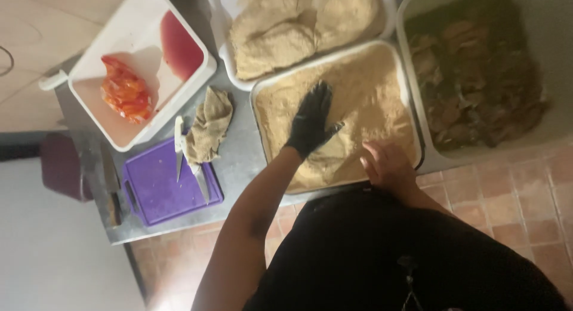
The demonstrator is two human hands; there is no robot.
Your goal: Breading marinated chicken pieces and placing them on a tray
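Left hand (310, 123), black glove, lies flat in the crumb tray (412, 117), grip spread wide, clamped on nothing. Bare right hand (387, 163) sits at the tray's near edge, fingers loose. Not much room: dough tub (224, 48) behind, dark-meat bin (412, 78) right, and a rag (209, 123), knife (194, 168) and purple board (158, 188) crowd the surface (239, 156) left.

Gloved left hand (311, 121) spread flat, bare right hand (387, 163) loosely curled.

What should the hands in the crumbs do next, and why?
Probably press down and pat. The gloved left hand lies flat on a crumb-covered piece in the crumb tray, the bare right hand at its near edge, so patting the coating on seems the likely next move.
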